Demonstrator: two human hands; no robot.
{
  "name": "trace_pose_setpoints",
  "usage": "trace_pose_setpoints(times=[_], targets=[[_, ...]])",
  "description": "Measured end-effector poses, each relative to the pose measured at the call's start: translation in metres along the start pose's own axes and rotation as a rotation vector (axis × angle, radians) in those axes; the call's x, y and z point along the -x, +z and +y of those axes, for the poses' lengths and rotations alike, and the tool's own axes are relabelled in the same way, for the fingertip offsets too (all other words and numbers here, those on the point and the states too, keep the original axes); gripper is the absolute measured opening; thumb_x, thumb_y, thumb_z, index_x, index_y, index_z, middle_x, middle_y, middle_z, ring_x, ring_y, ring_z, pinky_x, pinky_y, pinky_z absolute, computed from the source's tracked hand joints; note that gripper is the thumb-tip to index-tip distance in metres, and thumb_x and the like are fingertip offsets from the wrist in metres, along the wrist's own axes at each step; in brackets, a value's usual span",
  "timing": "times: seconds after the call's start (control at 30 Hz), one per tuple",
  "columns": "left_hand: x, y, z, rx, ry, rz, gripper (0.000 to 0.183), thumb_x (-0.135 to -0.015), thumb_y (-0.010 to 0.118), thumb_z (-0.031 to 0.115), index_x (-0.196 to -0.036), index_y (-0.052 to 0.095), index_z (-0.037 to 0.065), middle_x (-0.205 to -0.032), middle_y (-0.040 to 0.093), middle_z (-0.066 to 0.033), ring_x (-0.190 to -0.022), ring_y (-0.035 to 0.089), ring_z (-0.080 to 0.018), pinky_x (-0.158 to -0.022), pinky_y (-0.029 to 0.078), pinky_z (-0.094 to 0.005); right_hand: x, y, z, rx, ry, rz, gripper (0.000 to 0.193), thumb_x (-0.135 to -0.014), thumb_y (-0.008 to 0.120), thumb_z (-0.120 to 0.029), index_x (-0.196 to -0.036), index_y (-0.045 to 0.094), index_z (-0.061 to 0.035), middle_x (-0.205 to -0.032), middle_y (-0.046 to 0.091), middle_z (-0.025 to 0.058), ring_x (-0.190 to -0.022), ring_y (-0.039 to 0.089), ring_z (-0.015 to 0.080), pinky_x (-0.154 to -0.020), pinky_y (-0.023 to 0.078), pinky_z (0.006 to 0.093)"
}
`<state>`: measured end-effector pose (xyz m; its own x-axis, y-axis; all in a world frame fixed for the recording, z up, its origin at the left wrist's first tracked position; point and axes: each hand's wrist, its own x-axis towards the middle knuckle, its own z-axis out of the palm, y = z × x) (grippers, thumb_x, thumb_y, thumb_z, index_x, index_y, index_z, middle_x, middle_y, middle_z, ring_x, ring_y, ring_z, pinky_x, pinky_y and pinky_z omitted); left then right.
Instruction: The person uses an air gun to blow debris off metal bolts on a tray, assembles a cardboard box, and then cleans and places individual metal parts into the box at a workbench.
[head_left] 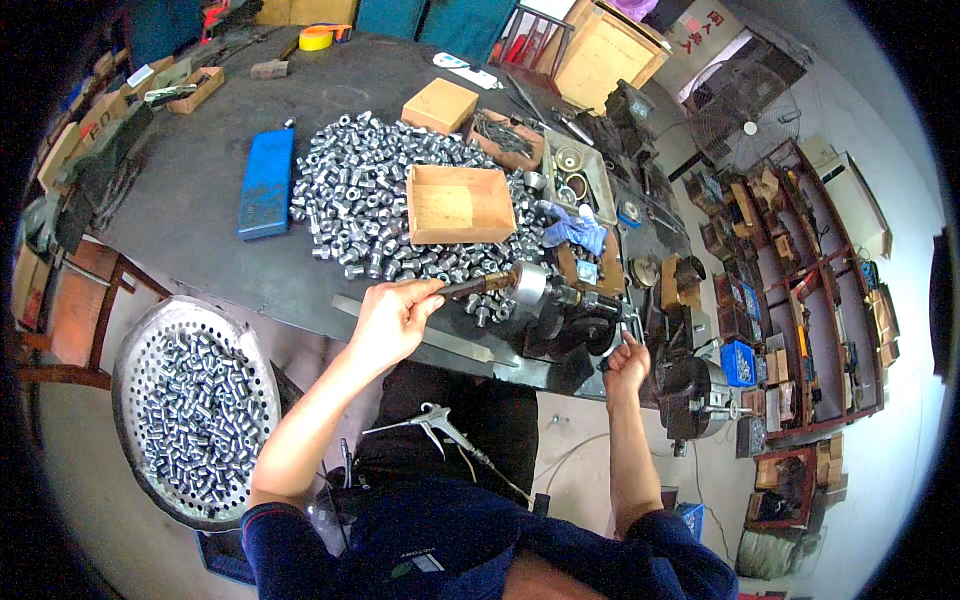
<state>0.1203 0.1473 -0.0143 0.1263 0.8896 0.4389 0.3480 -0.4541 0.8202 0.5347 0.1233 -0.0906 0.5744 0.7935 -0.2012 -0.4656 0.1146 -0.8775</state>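
My left hand [392,318] is closed round the near end of a dark brown bar [470,287] at the table's front edge. The bar's other end meets a round silver metal piece [530,283] on a dark bench-mounted device [575,325]; whether they are joined, I cannot tell. On the device's right side my right hand [627,368] has its fingers curled at a small metal handle [607,350], mostly hidden by the fingers. Behind my left hand lies a wide heap of silver metal fittings [350,190], with an open cardboard box [460,205] on top.
A perforated metal basin [128,400] of similar fittings stands at lower left. An air blow gun [435,425] lies before me. Around the heap are a blue block [265,185], blue gloves [575,230] and a metal tray [597,190]. Shelves [810,300] and a fan [745,110] stand right.
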Motion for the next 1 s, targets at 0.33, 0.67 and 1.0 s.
trace_pose_setpoints(times=[0.33,0.67,1.0], targets=[[0.001,-0.004,0.01,-0.05,-0.036,-0.028,0.018,-0.077,0.061,0.007,-0.092,0.063,-0.001,-0.077,0.061,-0.0204,-0.063,0.062,-0.0278,-0.058,0.046,-0.0316,-0.056,0.08,-0.052,0.068,-0.167,-0.107,0.027,-0.085,0.039,-0.016,-0.1,0.053,0.0011,-0.06,0.036,-0.0036,-0.048,0.031,0.008,-0.043,0.029,0.0228],[0.009,-0.004,0.012,-0.085,-0.077,0.061,0.016,-0.077,0.059,0.008,-0.091,0.063,0.0,-0.069,0.059,-0.0194,-0.056,0.058,-0.029,-0.052,0.043,-0.0347,0.038,0.001,-0.027,-0.061,-0.084,-0.061,0.024,-0.079,0.043,-0.012,-0.098,0.051,0.0015,-0.06,0.038,-0.0006,-0.048,0.033,0.0095,-0.047,0.035,0.0244],[0.021,-0.002,0.066,0.747,-0.234,-0.011,0.028,-0.091,0.047,0.017,-0.105,0.052,-0.006,-0.066,0.056,-0.0054,-0.065,0.058,-0.0164,-0.073,0.046,-0.0316,0.146,0.042,-0.067,0.577,-0.43,-0.775,0.027,-0.071,0.059,-0.02,-0.085,0.062,0.003,-0.087,0.063,0.0121,-0.086,0.059,0.021,-0.077,0.046,0.0305]])
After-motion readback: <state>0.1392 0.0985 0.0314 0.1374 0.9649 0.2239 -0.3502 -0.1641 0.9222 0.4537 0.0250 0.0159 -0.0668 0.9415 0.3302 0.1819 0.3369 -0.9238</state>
